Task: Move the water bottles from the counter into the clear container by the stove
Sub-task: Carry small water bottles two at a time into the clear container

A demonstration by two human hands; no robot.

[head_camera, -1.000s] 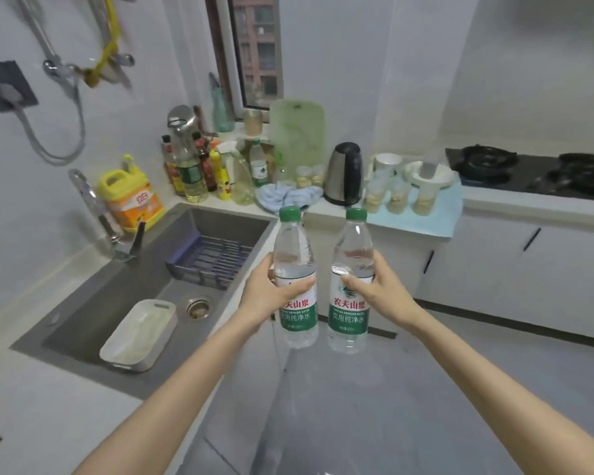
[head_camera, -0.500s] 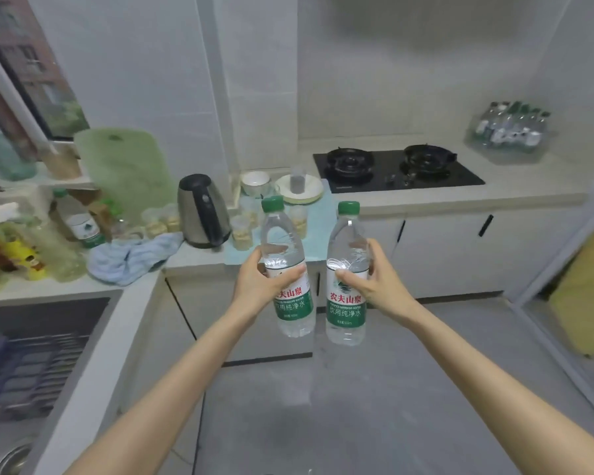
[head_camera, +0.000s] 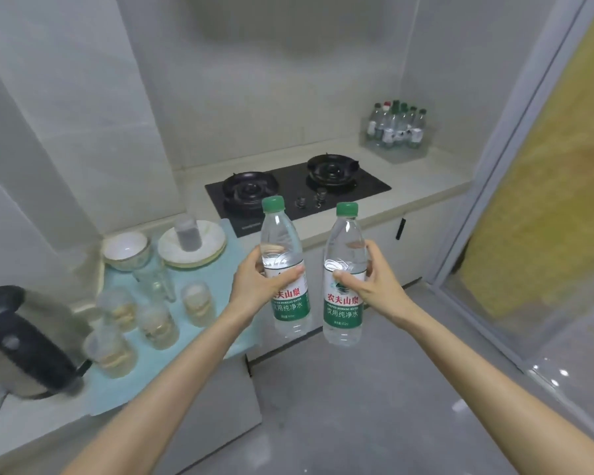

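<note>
The sink has left the frame, the stove (head_camera: 288,186) now sits centre, and the clear container (head_camera: 393,154) appears upper right.

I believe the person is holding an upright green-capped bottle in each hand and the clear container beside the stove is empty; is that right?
Not quite: the head view shows the clear container holding several bottles. The rest is right.

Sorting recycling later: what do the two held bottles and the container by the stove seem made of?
Left bottle and right bottle: thin clear glossy plastic, likely; water and background show through, with printed labels and opaque green caps. Container: clear, probably rigid plastic, since bottles inside show through; glass cannot be ruled out.
</note>
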